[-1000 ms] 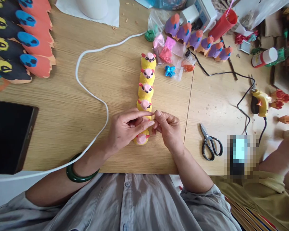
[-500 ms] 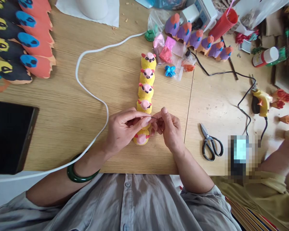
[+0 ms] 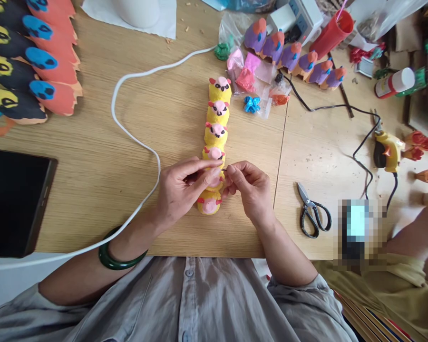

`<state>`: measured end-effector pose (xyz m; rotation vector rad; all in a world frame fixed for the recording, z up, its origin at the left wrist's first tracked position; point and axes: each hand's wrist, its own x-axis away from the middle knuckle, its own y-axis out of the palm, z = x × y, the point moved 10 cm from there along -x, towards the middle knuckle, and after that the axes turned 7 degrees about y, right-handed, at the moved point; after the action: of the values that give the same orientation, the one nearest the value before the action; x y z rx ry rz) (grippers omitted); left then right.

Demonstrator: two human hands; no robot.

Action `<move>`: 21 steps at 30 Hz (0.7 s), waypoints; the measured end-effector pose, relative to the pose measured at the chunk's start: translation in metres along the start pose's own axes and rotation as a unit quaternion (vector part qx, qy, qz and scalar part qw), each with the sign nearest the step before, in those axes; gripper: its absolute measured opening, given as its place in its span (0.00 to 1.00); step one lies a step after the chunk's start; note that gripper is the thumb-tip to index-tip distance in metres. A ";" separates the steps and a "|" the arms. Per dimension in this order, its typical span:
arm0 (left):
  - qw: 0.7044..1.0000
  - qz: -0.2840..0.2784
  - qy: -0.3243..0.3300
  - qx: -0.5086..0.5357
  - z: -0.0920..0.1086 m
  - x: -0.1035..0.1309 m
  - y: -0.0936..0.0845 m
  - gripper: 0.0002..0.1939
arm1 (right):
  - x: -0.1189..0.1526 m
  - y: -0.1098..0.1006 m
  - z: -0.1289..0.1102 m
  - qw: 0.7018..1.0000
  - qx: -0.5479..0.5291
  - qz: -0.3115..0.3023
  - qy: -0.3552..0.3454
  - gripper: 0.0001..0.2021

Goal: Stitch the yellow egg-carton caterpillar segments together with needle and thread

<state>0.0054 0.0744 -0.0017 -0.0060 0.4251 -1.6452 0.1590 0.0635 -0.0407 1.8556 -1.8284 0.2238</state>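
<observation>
A row of yellow figures (image 3: 217, 137) with pink tops and red ears runs up the middle of the wooden table. The upper ones carry black curled marks; the lowest shows only pink and red. My left hand (image 3: 183, 187) lies over the left side of the lower figures, thumb and forefinger pinched close to a thin black strand (image 3: 224, 169). At the strand's right end, my right hand (image 3: 248, 187) pinches it between thumb and forefinger, just right of the row. The left fingertips partly cover the figures beneath them.
Black-handled scissors (image 3: 311, 209) lie to the right, near a yellow tool (image 3: 388, 151). Colored clay packets (image 3: 248, 78) and purple figures (image 3: 273, 45) are behind. A white cable (image 3: 157, 156) curves at left, beyond it a phone (image 3: 19, 202). Another person's arm (image 3: 415, 228) shows at right.
My right thumb has come down from a raised position onto the strand. Both hands' fingertips have shifted slightly, showing more of the figure beneath them.
</observation>
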 end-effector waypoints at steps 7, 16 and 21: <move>1.000 -0.003 0.021 -0.014 0.004 0.000 0.000 0.06 | 0.001 0.004 0.002 1.000 0.002 -0.022 0.014 0.19; 0.998 -0.007 0.043 -0.038 0.007 -0.001 0.000 0.09 | -0.001 0.005 0.002 1.000 0.000 -0.021 0.016 0.20; 0.999 -0.014 0.027 -0.014 0.003 0.000 0.002 0.10 | -0.002 0.003 0.004 1.000 -0.009 -0.021 0.014 0.19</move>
<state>0.0083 0.0738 0.0008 0.0122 0.4914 -1.6697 0.1548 0.0635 -0.0440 1.8673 -1.7643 0.2167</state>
